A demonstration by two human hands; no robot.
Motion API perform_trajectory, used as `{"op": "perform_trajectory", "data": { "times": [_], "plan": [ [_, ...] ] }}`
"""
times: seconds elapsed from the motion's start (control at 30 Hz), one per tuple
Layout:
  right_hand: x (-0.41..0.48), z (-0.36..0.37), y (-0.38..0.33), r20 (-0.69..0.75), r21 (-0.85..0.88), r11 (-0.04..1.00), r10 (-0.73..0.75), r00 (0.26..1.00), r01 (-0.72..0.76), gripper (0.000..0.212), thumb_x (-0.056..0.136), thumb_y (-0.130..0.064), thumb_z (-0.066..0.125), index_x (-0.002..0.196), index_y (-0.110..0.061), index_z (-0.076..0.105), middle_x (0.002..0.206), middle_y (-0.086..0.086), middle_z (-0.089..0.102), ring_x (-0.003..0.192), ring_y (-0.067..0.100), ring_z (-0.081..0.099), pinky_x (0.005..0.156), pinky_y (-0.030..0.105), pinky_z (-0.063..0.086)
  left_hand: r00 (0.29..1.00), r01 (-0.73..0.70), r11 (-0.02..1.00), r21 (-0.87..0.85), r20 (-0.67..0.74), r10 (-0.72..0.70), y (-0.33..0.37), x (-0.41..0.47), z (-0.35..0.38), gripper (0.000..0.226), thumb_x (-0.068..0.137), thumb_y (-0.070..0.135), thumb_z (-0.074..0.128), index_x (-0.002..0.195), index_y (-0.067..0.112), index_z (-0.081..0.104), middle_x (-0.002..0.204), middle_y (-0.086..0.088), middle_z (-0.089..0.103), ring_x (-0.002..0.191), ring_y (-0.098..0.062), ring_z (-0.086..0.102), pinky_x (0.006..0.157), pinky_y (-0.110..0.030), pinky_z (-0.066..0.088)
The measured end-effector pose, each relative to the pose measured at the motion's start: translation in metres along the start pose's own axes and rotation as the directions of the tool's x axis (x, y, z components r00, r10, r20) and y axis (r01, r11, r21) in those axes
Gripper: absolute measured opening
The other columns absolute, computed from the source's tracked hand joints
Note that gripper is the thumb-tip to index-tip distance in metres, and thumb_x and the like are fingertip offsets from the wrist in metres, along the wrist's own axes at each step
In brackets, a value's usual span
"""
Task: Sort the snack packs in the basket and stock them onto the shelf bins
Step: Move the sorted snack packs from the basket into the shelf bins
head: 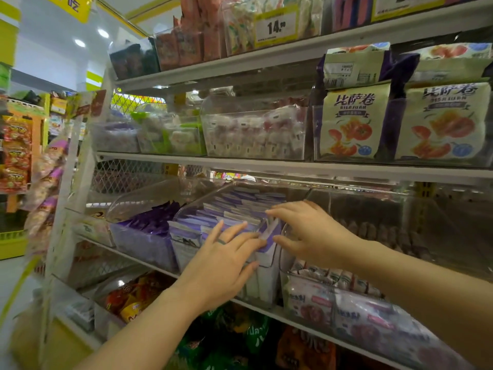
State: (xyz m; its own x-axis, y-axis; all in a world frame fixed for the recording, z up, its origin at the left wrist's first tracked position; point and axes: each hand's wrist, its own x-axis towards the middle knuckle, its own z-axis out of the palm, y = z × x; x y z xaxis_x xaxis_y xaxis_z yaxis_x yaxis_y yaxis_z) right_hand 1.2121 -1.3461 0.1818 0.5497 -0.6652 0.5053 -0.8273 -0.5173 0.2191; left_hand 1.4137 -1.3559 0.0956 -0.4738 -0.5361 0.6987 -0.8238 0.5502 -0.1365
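Snack packs (234,206) in purple and white are standing in tight rows inside a clear bin (184,252) that is sitting on a white shelf (266,310). The right hand (312,231) is pinching one purple-and-white pack (270,231) between thumb and curled fingers at the bin's front right corner. The left hand (221,265) is resting on the packs just beside it, fingers straight and slightly spread, gripping nothing, fingertips right by that pinched pack. Darker purple packs (149,222) are filling the bin just to the left, and white-and-red packs (320,297) are filling the bin to the right
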Motion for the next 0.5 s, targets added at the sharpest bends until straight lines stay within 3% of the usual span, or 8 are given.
{"op": "perform_trajectory", "data": {
  "times": [0.13,0.23,0.37,0.5],
  "plan": [
    [-0.024,0.012,-0.038,-0.206,0.053,0.991,-0.112,0.972,0.125,0.031,0.091,-0.035,0.056,0.121,-0.031,0.059,0.119,-0.011,0.06,0.112,0.012,0.051,0.096,0.031,0.038,0.986,0.076,0.99,-0.123,-0.139,-0.093,0.005,-0.033,-0.009,0.045,0.097,0.042,0.038,0.141,0.034,0.038,0.147,0.014,0.038,0.141,-0.006,0.022,0.12,-0.039,0.007],
    [-0.043,0.04,-0.082,-0.256,0.146,0.969,-0.157,0.954,0.198,0.02,0.089,-0.027,0.061,0.108,-0.026,0.067,0.103,-0.008,0.066,0.097,0.014,0.057,0.082,0.031,0.046,0.939,0.184,0.969,-0.162,-0.263,-0.223,0.004,-0.088,-0.006,0.035,0.093,0.029,0.048,0.128,0.027,0.054,0.129,0.009,0.052,0.125,-0.01,0.042,0.115,-0.04,0.022],
    [-0.065,0.105,-0.152,-0.166,0.325,0.912,-0.207,0.964,0.252,0.017,0.089,-0.026,0.06,0.104,-0.024,0.068,0.099,-0.008,0.067,0.093,0.014,0.059,0.077,0.031,0.05,0.85,0.419,0.893,-0.164,-0.274,-0.45,-0.004,-0.182,0.009,0.025,0.088,0.017,0.055,0.111,0.019,0.066,0.111,0.002,0.061,0.107,-0.021,0.056,0.104,-0.05,0.038],
    [-0.079,0.187,-0.227,0.02,0.449,0.857,-0.291,0.957,0.251,0.019,0.09,-0.029,0.055,0.105,-0.025,0.065,0.103,-0.008,0.067,0.099,0.015,0.059,0.083,0.033,0.048,0.753,0.627,0.772,-0.104,-0.173,-0.635,-0.011,-0.283,0.025,0.027,0.082,0.018,0.052,0.103,0.018,0.068,0.101,-0.002,0.065,0.095,-0.028,0.059,0.09,-0.042,0.042]
  ]
}}
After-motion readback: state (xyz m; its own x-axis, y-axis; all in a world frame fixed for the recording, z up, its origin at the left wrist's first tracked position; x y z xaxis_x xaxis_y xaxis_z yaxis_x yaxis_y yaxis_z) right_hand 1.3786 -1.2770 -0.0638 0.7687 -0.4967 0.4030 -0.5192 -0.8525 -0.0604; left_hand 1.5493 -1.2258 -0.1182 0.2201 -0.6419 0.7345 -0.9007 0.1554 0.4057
